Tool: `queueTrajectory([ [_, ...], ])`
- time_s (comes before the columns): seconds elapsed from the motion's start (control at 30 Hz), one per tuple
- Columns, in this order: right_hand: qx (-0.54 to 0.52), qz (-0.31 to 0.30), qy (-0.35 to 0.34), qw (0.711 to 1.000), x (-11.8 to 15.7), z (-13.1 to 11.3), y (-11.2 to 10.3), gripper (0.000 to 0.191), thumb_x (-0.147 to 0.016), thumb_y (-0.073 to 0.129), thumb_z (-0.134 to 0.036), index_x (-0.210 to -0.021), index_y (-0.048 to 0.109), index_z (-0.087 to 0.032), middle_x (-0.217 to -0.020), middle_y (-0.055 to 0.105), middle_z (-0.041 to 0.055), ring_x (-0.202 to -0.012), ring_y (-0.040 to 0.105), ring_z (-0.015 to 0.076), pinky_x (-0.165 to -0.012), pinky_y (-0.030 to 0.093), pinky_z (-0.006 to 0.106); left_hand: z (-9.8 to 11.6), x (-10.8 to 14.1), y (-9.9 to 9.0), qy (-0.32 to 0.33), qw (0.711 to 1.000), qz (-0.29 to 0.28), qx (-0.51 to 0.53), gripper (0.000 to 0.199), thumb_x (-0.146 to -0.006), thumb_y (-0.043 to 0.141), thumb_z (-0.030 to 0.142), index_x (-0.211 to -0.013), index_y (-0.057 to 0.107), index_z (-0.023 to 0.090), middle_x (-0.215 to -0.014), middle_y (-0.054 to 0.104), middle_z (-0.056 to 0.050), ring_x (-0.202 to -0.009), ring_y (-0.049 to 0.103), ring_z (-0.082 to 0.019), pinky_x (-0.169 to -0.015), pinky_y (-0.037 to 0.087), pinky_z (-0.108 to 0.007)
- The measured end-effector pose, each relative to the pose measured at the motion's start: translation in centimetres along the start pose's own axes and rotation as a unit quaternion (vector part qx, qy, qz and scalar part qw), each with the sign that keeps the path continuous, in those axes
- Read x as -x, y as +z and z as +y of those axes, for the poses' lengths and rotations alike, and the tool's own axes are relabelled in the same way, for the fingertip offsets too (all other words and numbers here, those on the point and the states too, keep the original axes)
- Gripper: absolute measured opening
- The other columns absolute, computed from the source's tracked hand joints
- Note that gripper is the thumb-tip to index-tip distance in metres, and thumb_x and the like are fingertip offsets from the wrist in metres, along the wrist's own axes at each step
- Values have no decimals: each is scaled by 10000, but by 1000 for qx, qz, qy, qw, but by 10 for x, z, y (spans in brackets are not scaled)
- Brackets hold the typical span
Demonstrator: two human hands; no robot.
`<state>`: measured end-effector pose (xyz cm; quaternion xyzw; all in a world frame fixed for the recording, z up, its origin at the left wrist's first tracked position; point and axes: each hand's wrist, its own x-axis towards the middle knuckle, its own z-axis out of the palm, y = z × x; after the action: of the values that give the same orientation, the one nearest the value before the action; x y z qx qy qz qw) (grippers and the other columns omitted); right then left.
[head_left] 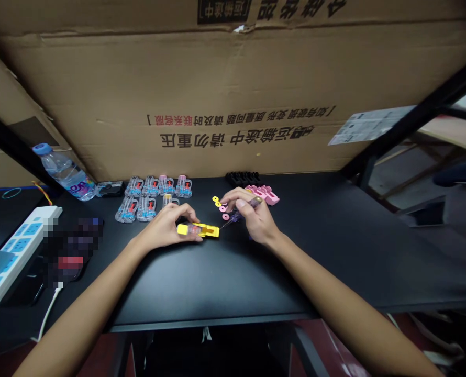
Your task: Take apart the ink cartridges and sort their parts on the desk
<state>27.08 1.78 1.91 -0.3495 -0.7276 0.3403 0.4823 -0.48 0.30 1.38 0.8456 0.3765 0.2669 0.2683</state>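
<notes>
Between thumb and fingers, my left hand (174,224) grips a small yellow plastic part (207,230) with a clear section and a bit of red inside, low over the table. My right hand (254,217) is closed around a thin screwdriver-like tool (241,212) with a dark purple handle. The tool's tip points down-left, close to the right end of the yellow part; whether they touch I cannot tell. Small pink rings (225,216) and yellow rings (216,199) lie beside my right fingers. Behind that hand sit pink plastic parts (266,193) and black plastic parts (243,178).
Several clear plastic pieces (146,207) with red and blue inside stand in rows at the back left. A water bottle (66,170), a white power strip (19,246) and a phone (76,251) with a cable are farther left. A cardboard box (217,78) walls off the back.
</notes>
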Motion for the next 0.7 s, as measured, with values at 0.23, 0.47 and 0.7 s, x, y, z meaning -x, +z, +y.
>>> queueTrajectory([
  [0.23,-62,-44,123,989,2,-18,13,632,-989,520,-755,-763,699,-193,-549,553,-10,-458,487,118,-445,372,260,-1,0,2,24,999,-19,-20,369,-839,859,565,-1023,756,262,-1032,819,23,-923,715,-201,-990,392,-399],
  [0.47,-54,-53,127,989,5,-12,17,542,-1003,574,-677,-825,706,-183,-613,604,-12,-484,533,107,-482,417,249,-5,-1,2,38,999,-13,2,362,-840,853,571,-1011,798,257,-1008,829,4,-897,722,-200,-951,447,-382],
  [0.7,-54,-45,138,988,4,-14,15,537,-992,598,-672,-811,716,-181,-604,620,-9,-465,557,112,-479,433,254,-5,-1,3,33,999,-11,24,551,-781,886,602,-1187,796,241,-1057,829,-43,-907,744,-212,-858,525,-345],
])
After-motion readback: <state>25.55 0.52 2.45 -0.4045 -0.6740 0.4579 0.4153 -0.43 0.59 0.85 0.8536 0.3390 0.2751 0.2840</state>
